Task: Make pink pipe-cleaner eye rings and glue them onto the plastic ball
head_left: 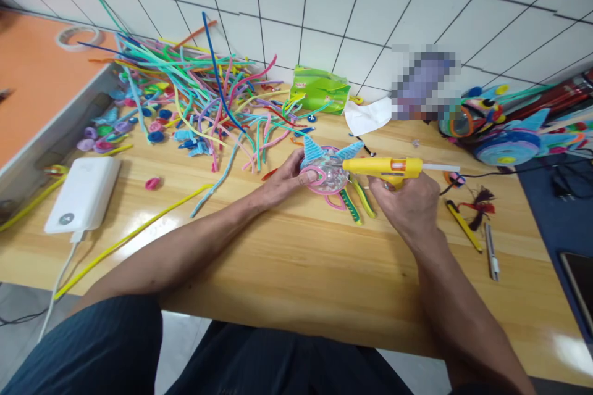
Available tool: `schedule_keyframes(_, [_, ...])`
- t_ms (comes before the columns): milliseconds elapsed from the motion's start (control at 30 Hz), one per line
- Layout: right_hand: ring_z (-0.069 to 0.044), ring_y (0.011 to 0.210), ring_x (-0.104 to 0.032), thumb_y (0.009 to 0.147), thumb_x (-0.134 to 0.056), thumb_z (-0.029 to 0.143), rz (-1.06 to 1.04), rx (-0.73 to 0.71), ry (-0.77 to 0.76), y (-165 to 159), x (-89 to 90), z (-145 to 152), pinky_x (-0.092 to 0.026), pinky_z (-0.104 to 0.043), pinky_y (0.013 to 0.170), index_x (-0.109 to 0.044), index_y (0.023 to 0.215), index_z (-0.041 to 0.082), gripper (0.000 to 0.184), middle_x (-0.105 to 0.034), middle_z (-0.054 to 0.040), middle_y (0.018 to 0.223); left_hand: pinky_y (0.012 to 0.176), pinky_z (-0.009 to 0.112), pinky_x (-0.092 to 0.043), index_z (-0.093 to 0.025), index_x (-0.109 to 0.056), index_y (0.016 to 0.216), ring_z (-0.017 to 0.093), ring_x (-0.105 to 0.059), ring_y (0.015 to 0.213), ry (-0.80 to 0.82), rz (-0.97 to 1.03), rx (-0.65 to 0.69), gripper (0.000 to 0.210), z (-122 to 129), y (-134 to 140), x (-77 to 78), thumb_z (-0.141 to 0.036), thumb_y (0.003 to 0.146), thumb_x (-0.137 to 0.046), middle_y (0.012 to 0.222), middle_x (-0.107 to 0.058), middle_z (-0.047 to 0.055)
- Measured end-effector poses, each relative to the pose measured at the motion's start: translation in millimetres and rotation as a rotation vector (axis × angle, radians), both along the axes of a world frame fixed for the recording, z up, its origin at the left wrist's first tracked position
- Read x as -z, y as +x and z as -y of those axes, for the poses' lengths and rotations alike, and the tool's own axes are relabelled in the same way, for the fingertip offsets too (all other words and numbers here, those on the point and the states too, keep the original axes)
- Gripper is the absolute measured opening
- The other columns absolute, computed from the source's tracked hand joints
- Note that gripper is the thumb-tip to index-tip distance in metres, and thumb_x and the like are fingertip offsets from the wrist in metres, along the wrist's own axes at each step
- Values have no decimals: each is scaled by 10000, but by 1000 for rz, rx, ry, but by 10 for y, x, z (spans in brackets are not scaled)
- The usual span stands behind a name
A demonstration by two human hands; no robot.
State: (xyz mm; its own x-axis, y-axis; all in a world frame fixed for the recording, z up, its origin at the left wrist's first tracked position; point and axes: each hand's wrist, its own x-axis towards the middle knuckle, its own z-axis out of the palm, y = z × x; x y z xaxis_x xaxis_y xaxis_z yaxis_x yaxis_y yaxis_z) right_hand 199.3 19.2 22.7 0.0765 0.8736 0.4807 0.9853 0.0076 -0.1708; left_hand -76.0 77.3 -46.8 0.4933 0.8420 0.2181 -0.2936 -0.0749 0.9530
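Note:
My left hand (288, 180) grips the left side of a round, clear craft piece (331, 176) edged in pink pipe cleaner, its thumb on a pink loop at the front. Two light-blue pipe-cleaner fins (314, 151) stick up from its top. A yellow hot glue gun (384, 166) is in my right hand (407, 197), with its nozzle at the upper right of the craft piece; whether the tip touches cannot be made out. A glue stick pokes out of the gun's back. Green-and-yellow handled pliers (361, 197) lie just beneath the piece, their jaws hidden.
Colourful pipe cleaners (199, 86) are heaped at the back left. A white power bank (83, 194) with a cable stands at left. A green packet (319, 89) leans near the tiled wall. At right lie a yellow cutter (464, 226), a silver cutter (492, 253) and finished-looking pipe-cleaner fish (509, 145).

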Motion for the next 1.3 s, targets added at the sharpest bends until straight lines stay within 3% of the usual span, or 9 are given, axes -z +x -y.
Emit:
schedule_keyframes(467, [-240,603,-623,782,-668,378,28,-14,29,4,21,42,-463,-342,612,-537,674,267,203,-618,-37,599,1243,521,-487,-222,-606,1418,349,-609,1439,-33,-9,2,671,-1,-3,-37,-645,946,-826,1515,-679,135])
schedule_keyframes(800, [-247,606,-631,832,-660,410,-22,1,4,6,51,92,-482,-353,631,-542,666,267,249,-591,-31,574,1244,543,-480,-238,-598,1433,366,-599,1437,-13,-9,-13,727,-6,14,-62,-700,920,-823,1516,-660,140])
schedule_keyframes(1100, [-308,658,-698,846,-660,459,-63,36,-18,-31,101,130,-509,-379,634,-658,865,235,225,-666,-64,640,1231,551,-493,-234,-621,1363,357,-622,1395,-11,-38,-18,648,-11,-2,-28,-672,932,-825,1401,-711,118])
schedule_keyframes(1300, [-298,628,-679,832,-667,425,-58,25,-18,-19,124,183,-506,-384,620,-676,912,236,206,-661,-56,639,1277,552,-462,-244,-612,1423,365,-588,1474,-13,-3,-12,674,-10,6,-24,-647,932,-840,1473,-696,125])
